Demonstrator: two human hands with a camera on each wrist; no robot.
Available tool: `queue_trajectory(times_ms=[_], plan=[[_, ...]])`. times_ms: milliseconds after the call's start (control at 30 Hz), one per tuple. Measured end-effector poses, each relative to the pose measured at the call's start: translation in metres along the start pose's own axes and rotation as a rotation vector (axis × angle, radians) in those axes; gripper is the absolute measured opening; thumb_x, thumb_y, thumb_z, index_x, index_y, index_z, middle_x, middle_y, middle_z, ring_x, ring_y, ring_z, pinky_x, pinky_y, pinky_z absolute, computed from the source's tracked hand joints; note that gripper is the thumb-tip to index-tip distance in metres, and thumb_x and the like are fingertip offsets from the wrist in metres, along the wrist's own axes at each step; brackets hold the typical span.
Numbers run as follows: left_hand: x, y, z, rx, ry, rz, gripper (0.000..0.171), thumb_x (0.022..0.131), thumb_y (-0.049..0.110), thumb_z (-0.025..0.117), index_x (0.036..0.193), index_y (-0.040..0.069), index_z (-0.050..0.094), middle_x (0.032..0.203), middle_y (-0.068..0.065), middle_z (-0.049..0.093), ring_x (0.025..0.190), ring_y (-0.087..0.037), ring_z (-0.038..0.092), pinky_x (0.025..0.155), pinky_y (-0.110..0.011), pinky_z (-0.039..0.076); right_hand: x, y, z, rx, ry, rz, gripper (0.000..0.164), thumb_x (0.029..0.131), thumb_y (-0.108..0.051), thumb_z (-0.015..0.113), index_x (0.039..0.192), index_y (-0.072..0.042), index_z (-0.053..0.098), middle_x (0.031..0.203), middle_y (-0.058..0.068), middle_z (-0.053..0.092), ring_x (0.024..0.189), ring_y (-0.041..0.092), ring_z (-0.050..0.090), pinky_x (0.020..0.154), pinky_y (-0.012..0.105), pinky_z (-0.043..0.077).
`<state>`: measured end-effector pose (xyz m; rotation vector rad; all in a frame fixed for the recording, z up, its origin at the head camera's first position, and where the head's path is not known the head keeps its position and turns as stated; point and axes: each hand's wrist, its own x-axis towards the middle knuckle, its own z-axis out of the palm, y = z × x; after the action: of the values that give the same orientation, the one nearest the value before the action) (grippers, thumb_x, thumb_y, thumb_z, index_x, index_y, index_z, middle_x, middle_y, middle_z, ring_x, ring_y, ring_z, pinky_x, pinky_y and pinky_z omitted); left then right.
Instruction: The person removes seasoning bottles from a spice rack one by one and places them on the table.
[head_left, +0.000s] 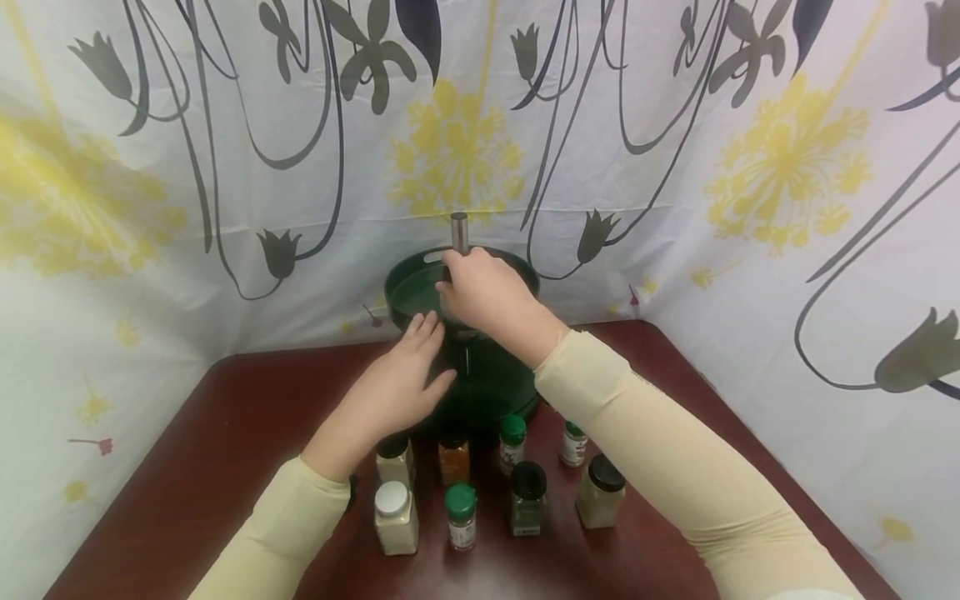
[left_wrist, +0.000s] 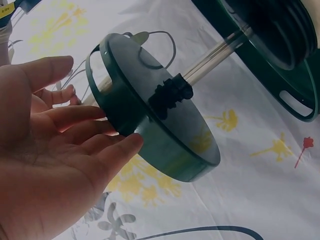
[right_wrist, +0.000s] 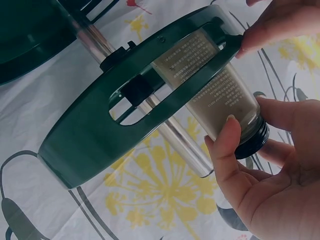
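Observation:
My right hand grips a clear spice jar of brownish powder near its black lid. In the right wrist view, part of the jar lies inside the upper tray of a green two-tier rack, seen through a slot in the tray's wall. Most of the jar is hidden behind my hand in the head view. My left hand has its fingers extended at the near left side of the upper tray, fingertips at its rim in the left wrist view. A metal pole rises through the tray.
Several spice jars stand in front of the rack on the dark red table, among them a white-lidded jar, a green-lidded jar and a black-lidded jar. The rack's lower tray is below. A patterned curtain surrounds the table.

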<state>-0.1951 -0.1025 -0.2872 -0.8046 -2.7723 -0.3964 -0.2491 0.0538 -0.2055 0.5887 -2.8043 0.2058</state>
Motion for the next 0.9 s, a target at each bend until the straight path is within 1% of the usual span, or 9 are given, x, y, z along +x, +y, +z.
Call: queue_trajectory(times_ms=[100,200,367,467,567,767,900], plan=[[-0.001,0.002,0.0,0.009,-0.004,0.008,0.068,0.097,0.038,0.053,0.149,-0.001,0.031,0.158,-0.015,0.016,0.144,-0.028,0.008,0.109,-0.047,0.031,-0.001,0.001,-0.001,0.0,0.01,-0.002,0.048,0.1,-0.036,0.051,0.139,-0.01,0.046,0.12,0.015,0.055,0.095,0.023,0.06,0.076,0.037,0.055],[-0.001,0.004,0.0,0.006,-0.003,0.012,0.069,0.097,0.039,0.054,0.149,-0.001,0.031,0.158,-0.015,0.016,0.144,-0.028,0.008,0.109,-0.047,0.031,-0.002,0.002,-0.002,-0.006,0.009,0.004,0.049,0.1,-0.036,0.049,0.142,-0.01,0.043,0.122,0.017,0.053,0.092,0.023,0.06,0.073,0.037,0.055],[-0.002,0.005,0.001,-0.002,-0.013,0.01,0.068,0.098,0.039,0.053,0.149,-0.001,0.031,0.158,-0.015,0.015,0.144,-0.027,0.008,0.11,-0.047,0.03,-0.003,0.004,-0.001,0.005,-0.009,0.01,0.05,0.1,-0.036,0.048,0.142,-0.01,0.042,0.124,0.017,0.052,0.09,0.022,0.06,0.073,0.036,0.054],[-0.002,0.005,0.001,-0.009,-0.023,0.021,0.068,0.099,0.039,0.051,0.15,0.0,0.03,0.158,-0.014,0.014,0.144,-0.026,0.007,0.11,-0.047,0.03,-0.003,0.006,-0.001,0.024,-0.02,0.016,0.049,0.1,-0.036,0.049,0.141,-0.011,0.043,0.123,0.017,0.052,0.092,0.023,0.06,0.074,0.037,0.054],[-0.003,0.003,-0.001,-0.043,-0.02,0.043,0.065,0.1,0.037,0.05,0.15,0.001,0.03,0.159,-0.013,0.014,0.144,-0.025,0.008,0.11,-0.048,0.029,-0.002,0.008,-0.001,0.041,-0.022,0.021,0.048,0.1,-0.035,0.051,0.141,-0.011,0.043,0.122,0.016,0.052,0.092,0.022,0.06,0.074,0.037,0.054],[-0.004,-0.003,-0.004,-0.129,-0.012,0.082,0.058,0.102,0.031,0.047,0.149,0.002,0.032,0.158,-0.009,0.017,0.144,-0.022,0.009,0.112,-0.049,0.025,-0.002,0.01,-0.003,0.056,-0.02,0.013,0.046,0.099,-0.033,0.053,0.138,-0.011,0.045,0.116,0.013,0.053,0.084,0.018,0.058,0.069,0.033,0.053],[-0.006,-0.007,-0.005,-0.153,-0.01,0.104,0.056,0.102,0.029,0.047,0.149,0.001,0.033,0.158,-0.008,0.017,0.144,-0.021,0.009,0.112,-0.049,0.024,-0.002,0.009,-0.006,0.046,-0.007,0.002,0.045,0.1,-0.033,0.052,0.138,-0.011,0.044,0.119,0.013,0.052,0.09,0.019,0.058,0.074,0.035,0.054]])
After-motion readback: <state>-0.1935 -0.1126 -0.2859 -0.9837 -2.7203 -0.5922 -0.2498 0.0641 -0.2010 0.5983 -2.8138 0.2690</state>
